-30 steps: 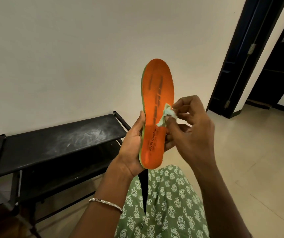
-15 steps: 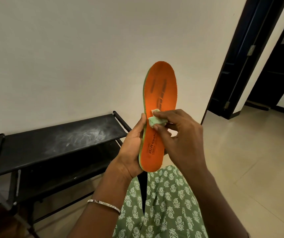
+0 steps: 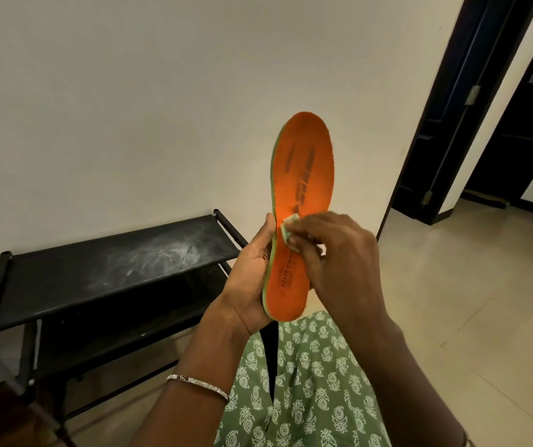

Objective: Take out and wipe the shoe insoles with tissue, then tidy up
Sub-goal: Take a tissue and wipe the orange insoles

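An orange insole with a green edge stands upright in front of me, toe end up, black print on its face. My left hand grips its heel half from the left, thumb along the edge. My right hand pinches a small wad of pale tissue and presses it on the insole's middle, near the left edge. The heel's right side is hidden behind my right hand. No shoe is in view.
A black two-tier shoe rack with a dusty top stands against the white wall at the left. A dark door frame opens at the right. Beige tiled floor spreads right; my green patterned lap is below.
My right hand with the tissue moved from the insole's right edge leftward and down across its middle to the left edge. The insole stays upright in my left hand.
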{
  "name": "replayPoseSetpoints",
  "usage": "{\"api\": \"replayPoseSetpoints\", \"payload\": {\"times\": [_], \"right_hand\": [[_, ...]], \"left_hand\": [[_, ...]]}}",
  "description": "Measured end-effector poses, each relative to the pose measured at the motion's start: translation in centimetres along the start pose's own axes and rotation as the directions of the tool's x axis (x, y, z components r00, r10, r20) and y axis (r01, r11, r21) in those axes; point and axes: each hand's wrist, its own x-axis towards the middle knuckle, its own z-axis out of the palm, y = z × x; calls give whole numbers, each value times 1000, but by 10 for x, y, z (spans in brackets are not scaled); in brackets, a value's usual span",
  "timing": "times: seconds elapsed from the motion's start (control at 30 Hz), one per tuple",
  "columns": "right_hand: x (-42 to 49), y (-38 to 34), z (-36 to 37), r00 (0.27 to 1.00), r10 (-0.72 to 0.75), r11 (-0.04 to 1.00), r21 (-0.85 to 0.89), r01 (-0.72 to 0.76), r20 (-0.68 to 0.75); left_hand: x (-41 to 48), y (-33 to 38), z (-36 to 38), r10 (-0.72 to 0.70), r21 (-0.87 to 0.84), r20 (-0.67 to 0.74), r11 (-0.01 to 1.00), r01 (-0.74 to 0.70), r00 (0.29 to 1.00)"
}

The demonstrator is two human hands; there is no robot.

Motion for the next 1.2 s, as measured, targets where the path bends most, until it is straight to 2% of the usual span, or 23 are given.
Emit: {"api": "replayPoseSetpoints", "payload": {"times": [0.1, 0.3, 0.47, 0.63, 0.8, 0.93, 1.03, 1.2], "right_hand": [[4, 1, 2, 999, 33, 999, 6, -33, -17], [-37, -20, 1, 996, 18, 999, 44, -22, 86], [-22, -11, 6, 1000, -6, 999, -47, 7, 9], [3, 5, 13, 994, 1, 986, -167, -19, -109], [-28, -13, 14, 999, 42, 989, -140, -44, -21], [-47, -17, 6, 1000, -21, 987, -159, 23, 13], [-33, -6, 5, 998, -54, 979, -196, 50, -16], [-5, 7, 8, 996, -22, 964, -265, -1, -83]], "left_hand": [[-1, 0, 2, 5, 18, 5, 1000, -5, 1000], [-2, 6, -5, -48, -1, 23, 999, 48, 999], [-1, 4, -2, -22, 0, -7, 1000, 22, 1000], [-3, 2, 3, 1, -33, 32, 999, 1, 999], [-2, 6, -4, -5, -3, 14, 1000, 5, 1000], [-2, 8, -6, -19, -10, 3, 1000, 19, 1000], [0, 4, -4, -40, -13, 21, 999, 40, 999], [-1, 1, -2, -2, -32, 18, 999, 3, 1000]]}}
